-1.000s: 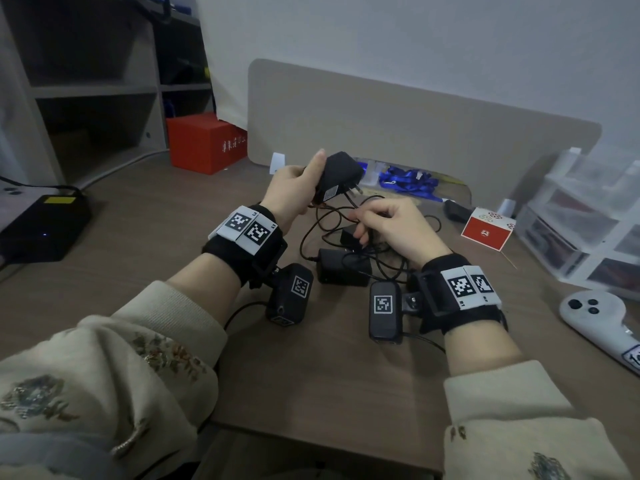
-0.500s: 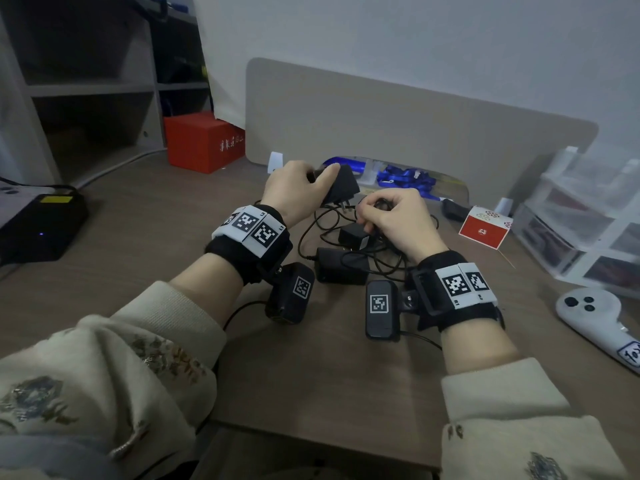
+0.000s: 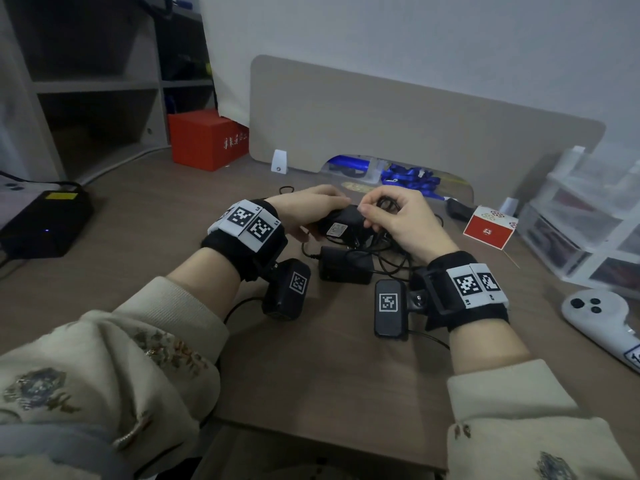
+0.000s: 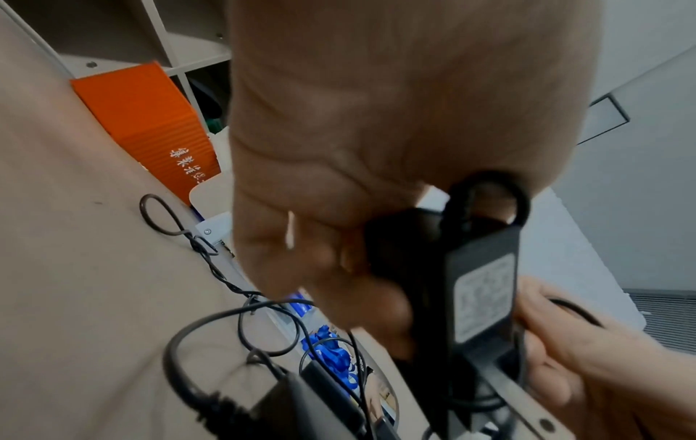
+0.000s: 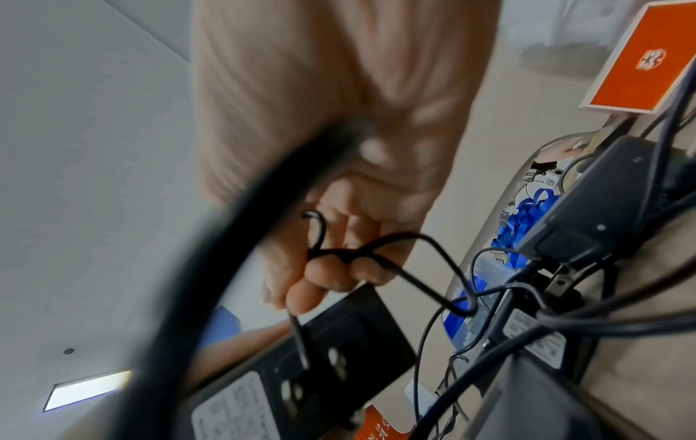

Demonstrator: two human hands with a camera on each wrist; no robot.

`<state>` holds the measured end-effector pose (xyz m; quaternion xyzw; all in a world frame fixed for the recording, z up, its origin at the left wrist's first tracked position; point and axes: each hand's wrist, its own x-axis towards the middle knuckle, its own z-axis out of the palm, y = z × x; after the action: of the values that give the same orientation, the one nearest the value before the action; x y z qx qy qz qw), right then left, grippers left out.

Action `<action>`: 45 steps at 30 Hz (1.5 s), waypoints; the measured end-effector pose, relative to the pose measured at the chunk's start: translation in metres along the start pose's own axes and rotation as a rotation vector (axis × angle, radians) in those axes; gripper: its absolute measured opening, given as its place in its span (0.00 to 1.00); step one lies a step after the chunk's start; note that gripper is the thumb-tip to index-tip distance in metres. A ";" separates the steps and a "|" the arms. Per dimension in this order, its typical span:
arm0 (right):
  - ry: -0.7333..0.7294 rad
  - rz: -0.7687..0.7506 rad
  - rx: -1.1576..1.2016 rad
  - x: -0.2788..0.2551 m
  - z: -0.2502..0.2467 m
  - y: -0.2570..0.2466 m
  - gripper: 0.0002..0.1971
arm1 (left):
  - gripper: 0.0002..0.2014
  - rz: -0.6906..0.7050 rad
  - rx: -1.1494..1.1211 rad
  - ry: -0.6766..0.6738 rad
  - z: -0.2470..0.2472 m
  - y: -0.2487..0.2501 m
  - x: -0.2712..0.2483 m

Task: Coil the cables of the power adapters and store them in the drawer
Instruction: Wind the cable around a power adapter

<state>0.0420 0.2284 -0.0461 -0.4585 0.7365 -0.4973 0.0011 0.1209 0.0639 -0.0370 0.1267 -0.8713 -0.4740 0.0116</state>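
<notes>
Near desk edge: bare desk lay in front of the sleeves, giving the wrists room to swing.
Spare adapter: a second adapter sat flat just behind the wrist cameras, its cable mixed into the tangle under the right wrist.
Left hand: the left hand was wrapped around the held adapter, label facing up, just above the tangle.
Right hand: the right hand pinched a small bunch of thin cable between thumb and fingertips, beside the adapter's end.
Step in hand: probably winding this cable; even loops kept close to the adapter body, and free of the other leads, would coil best.
Right side: a red card and clear plastic drawers stood near, so that side was tight.
Far edge: the beige divider closed the back; left of the hands the desk was more open.
</notes>
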 end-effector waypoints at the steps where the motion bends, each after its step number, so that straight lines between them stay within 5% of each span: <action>1: -0.007 0.001 0.004 0.000 0.000 0.000 0.06 | 0.12 0.033 -0.058 -0.018 0.001 0.001 -0.002; 6: -0.034 0.011 0.047 0.000 0.000 -0.001 0.07 | 0.06 0.070 -0.109 -0.083 -0.004 0.004 -0.013; 10: -0.057 0.036 0.021 -0.001 0.000 -0.003 0.06 | 0.14 0.051 -0.042 -0.144 -0.008 0.006 -0.020; 16: -0.020 0.051 -0.064 0.002 0.006 -0.011 0.04 | 0.26 0.102 0.140 0.018 0.001 0.013 -0.017; 24: -0.025 0.096 -0.076 0.002 0.007 -0.017 0.14 | 0.19 0.237 0.182 0.101 0.005 0.010 -0.011; 38: 0.475 0.297 -0.075 0.025 -0.059 0.008 0.19 | 0.15 0.097 -0.061 0.320 -0.031 -0.007 0.004; 45: 0.822 0.437 0.294 0.026 -0.072 0.028 0.17 | 0.15 0.038 0.003 0.381 -0.039 -0.018 0.010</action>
<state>-0.0249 0.2654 -0.0187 -0.0539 0.6769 -0.7241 -0.1209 0.1206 0.0203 -0.0320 0.1979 -0.8562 -0.4398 0.1850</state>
